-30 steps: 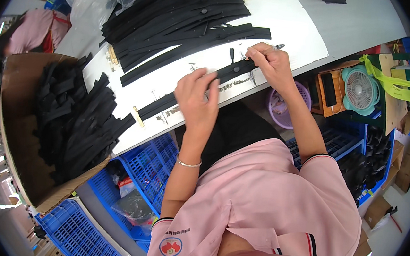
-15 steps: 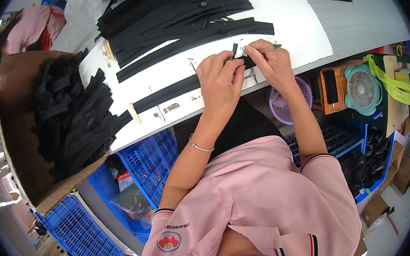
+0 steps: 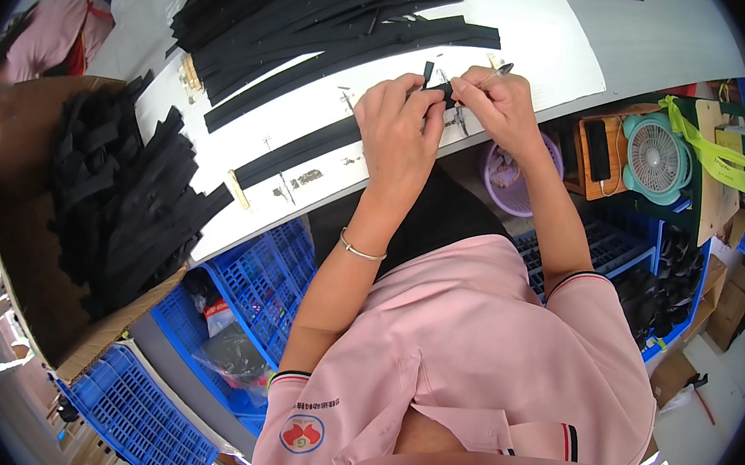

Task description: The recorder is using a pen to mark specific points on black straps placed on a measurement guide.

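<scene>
A long black fabric strip [image 3: 299,157] lies along the near edge of a white board [image 3: 569,59]. At the strip's right end, my left hand [image 3: 395,141] has its fingers closed on the fabric, and a short black tab [image 3: 428,71] sticks up just past the fingertips. Beside it my right hand [image 3: 504,111] is closed around a slim pen-like tool [image 3: 504,69] with a dark end. The right fingertips are at the strip's end, close to the left ones; the tool's working tip is hidden. A wooden piece [image 3: 239,189] crosses the strip's left end.
Beyond my hands, many black strips [image 3: 310,32] are piled on the board. To the left, a cardboard box [image 3: 17,193] holds more black pieces. Blue crates [image 3: 144,407] stand below. A purple basket [image 3: 488,182] and a teal fan [image 3: 656,157] are at right. Another person [image 3: 62,37] is far left.
The pen-like tool in my right hand has tilted more upright, and its dark end is higher. Both hands stay at the strip's end. The whole view has shifted slightly.
</scene>
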`<state>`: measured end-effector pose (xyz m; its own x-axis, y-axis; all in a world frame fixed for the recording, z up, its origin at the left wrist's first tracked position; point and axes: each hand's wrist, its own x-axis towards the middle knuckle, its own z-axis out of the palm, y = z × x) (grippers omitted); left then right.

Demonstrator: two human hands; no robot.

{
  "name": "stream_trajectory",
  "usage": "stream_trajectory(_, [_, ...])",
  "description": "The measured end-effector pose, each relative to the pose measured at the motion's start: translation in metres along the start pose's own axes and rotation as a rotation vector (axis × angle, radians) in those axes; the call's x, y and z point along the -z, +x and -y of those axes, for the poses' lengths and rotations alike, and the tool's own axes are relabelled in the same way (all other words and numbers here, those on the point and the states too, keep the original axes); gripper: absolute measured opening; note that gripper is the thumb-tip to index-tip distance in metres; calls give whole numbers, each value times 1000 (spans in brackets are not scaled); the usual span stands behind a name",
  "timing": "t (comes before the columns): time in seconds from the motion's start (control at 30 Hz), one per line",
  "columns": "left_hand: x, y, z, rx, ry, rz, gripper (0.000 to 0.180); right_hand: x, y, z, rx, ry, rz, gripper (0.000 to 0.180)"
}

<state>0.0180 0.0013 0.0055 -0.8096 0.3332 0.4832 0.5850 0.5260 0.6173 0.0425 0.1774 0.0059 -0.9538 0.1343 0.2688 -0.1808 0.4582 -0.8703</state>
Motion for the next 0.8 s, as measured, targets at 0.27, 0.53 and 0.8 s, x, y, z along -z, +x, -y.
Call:
stream_trajectory(0.27, [6, 1, 4, -20, 14, 8, 19, -1, 4, 4, -27, -111, 71, 23])
stream_trajectory(0.53, [35, -28, -3, 60, 62, 189, 47, 9, -14, -10, -153, 152, -245, 25])
stream_trajectory(0.8, [31, 23, 46, 29, -116, 135, 46, -2, -4, -7, -153, 185, -252, 26])
